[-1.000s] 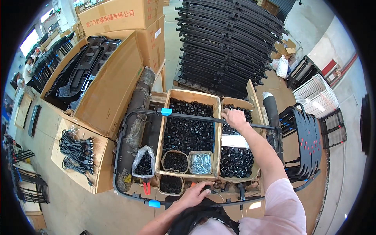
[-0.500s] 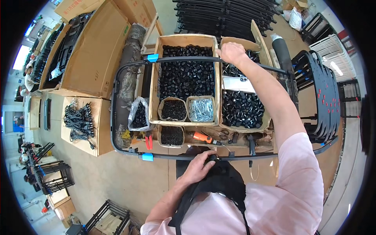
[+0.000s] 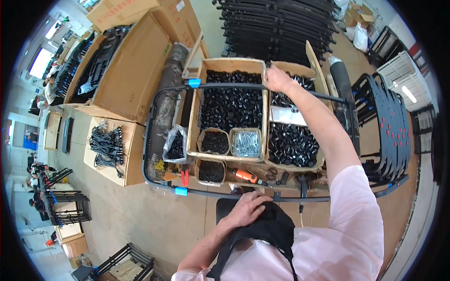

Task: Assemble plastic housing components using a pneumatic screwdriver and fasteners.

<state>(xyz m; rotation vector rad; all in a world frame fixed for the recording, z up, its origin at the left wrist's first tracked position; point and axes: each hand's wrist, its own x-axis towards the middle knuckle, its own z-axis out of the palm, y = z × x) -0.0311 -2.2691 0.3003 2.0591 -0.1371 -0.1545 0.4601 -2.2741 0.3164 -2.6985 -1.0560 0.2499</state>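
A large black tubular frame (image 3: pixel 149 136) with rounded corners and blue tape pieces (image 3: pixel 194 83) lies across wooden parts boxes. My right hand (image 3: pixel 280 79) is closed round its far bar, arm stretched forward. At the near bar, in front of the black apron, my left hand (image 3: pixel 247 209) has its fingers bent over the tube; what lies under the fingertips is hidden. Between the bars are boxes of black caps (image 3: pixel 232 105), a tub of small black parts (image 3: pixel 214 142), a tub of silvery screws (image 3: pixel 245 143), and more black caps (image 3: pixel 293 145) under the right forearm.
An orange power screwdriver (image 3: pixel 244 176), red-handled pliers (image 3: pixel 185 176) and a black tool (image 3: pixel 303 185) lie along the near ledge. Bundled cables (image 3: pixel 107 146) sit on a box at left. Stacked black frames (image 3: pixel 276 28) stand behind, and black panels (image 3: pixel 391 126) stand at right.
The view has shifted, so everything sits lower in it. My left hand now covers the black round piece that showed at its fingertips. The right hand stays at the far bar.
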